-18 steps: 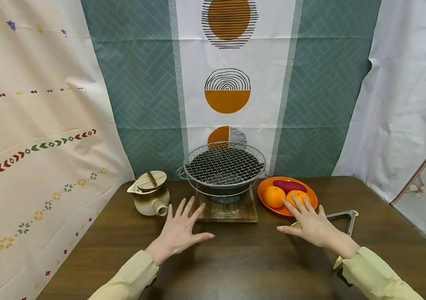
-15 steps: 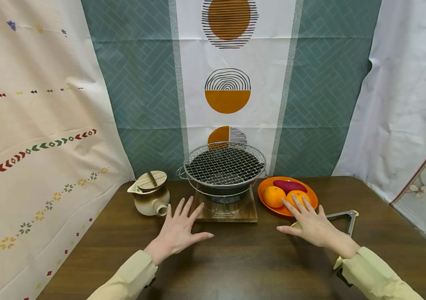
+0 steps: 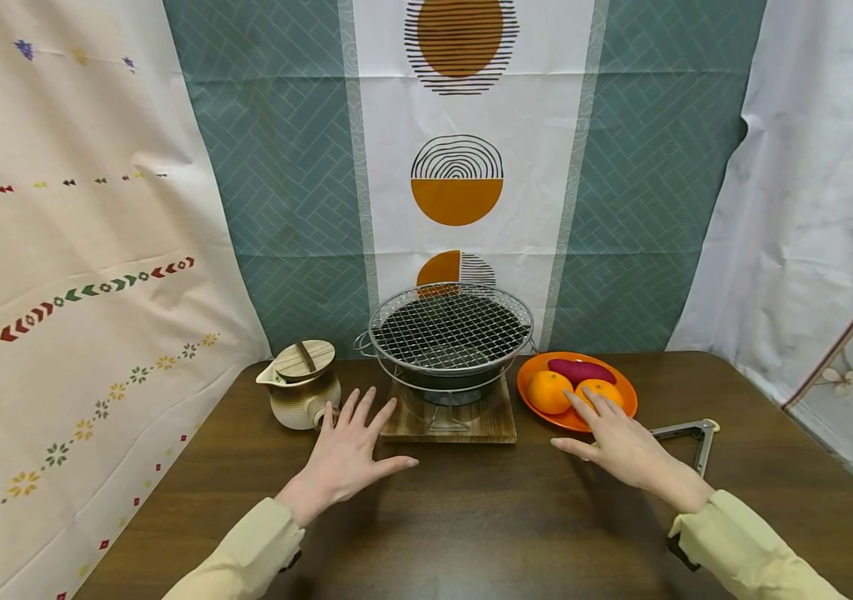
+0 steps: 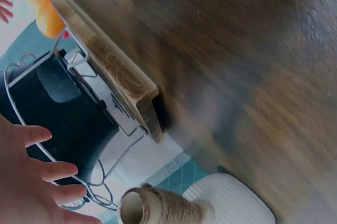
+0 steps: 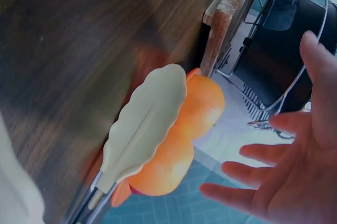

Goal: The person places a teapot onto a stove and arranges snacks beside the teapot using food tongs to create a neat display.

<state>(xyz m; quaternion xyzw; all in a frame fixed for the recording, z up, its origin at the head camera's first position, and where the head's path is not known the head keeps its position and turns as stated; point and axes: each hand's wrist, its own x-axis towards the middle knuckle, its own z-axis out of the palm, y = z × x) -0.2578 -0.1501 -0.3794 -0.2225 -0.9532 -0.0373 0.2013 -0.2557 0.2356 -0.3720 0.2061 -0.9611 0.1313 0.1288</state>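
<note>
My left hand, fingers spread, hovers over the table's left half. In the head view its fingertips overlap the handle of a ceramic teapot with a wooden lid; the left wrist view shows the rope-wrapped handle apart from the fingers. My right hand hovers with fingers extended, above tongs whose pale, leaf-shaped end shows in the right wrist view. Beyond it, an orange plate bears two oranges and a purple sweet potato. Neither hand holds anything.
A round tabletop grill with a wire mesh stands at the back centre on a wooden board. The brown table ends at patterned cloths hung behind and at both sides.
My left hand has shifted left and slightly forward, so its fingertips now overlap the teapot's handle. My right hand has moved only slightly. The objects stay in place.
</note>
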